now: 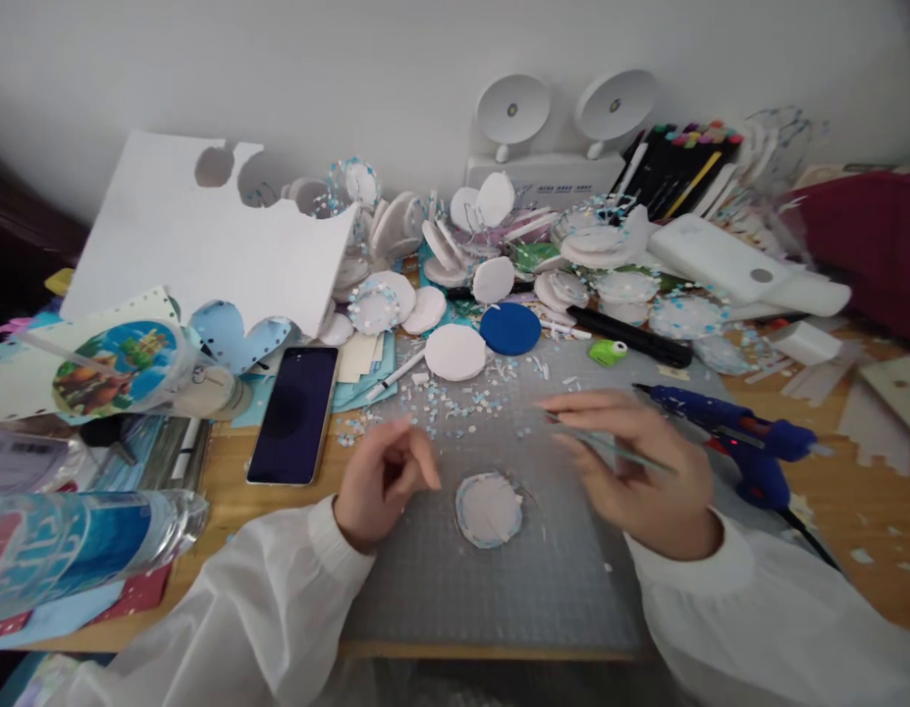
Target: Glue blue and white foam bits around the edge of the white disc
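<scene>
1. I see two hands of my own: left hand (387, 481) and right hand (650, 491).
2. One thin tool (638, 457) in my right.
3. One small disc (489, 511) between my hands.
4. One blue disc (510, 329).
5. White discs (455, 353): over a dozen, overlapping too much for me to count.
6. One phone (293, 417).
7. One glue gun (764, 437).
8. Two lamp heads (532, 113).
9. Markers (668, 167): several, too bunched to count.
10. One bottle (105, 540).

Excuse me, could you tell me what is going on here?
A person in white fabric sleeves works over a grey gridded mat. The right hand holds a thin greenish tool; the left hand is loosely curled. Between them, touched by neither, a round, white, blue-edged disc lies on the mat, small blue and white scraps scattered beyond.
</scene>
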Action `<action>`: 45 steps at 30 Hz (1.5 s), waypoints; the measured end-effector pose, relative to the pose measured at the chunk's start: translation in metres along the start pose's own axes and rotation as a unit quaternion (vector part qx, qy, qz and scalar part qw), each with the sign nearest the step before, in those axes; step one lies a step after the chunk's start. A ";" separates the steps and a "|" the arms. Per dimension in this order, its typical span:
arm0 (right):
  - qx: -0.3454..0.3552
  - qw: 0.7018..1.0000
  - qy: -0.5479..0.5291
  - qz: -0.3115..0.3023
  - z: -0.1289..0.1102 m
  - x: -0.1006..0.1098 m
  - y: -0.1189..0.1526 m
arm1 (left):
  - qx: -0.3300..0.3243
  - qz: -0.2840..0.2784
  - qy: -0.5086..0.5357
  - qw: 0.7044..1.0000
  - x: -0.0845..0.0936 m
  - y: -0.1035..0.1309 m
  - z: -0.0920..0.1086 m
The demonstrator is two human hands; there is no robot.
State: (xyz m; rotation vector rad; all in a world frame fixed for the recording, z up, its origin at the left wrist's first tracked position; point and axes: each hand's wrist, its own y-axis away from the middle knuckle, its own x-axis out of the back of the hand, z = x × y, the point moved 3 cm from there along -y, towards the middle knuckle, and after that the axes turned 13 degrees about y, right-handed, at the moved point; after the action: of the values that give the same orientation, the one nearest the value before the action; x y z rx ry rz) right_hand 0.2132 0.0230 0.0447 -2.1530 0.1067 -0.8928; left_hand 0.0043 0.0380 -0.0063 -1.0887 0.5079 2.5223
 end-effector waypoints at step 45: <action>-0.179 0.980 -0.089 -0.011 0.037 -0.006 0.027 | 0.073 0.051 0.172 0.981 -0.003 -0.010 0.005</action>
State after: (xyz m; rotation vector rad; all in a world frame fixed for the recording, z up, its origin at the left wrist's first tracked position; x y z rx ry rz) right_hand 0.2376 0.0307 0.0061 -2.5646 0.1643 -0.7298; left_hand 0.0075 0.0483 -0.0023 -1.4820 0.8463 2.3427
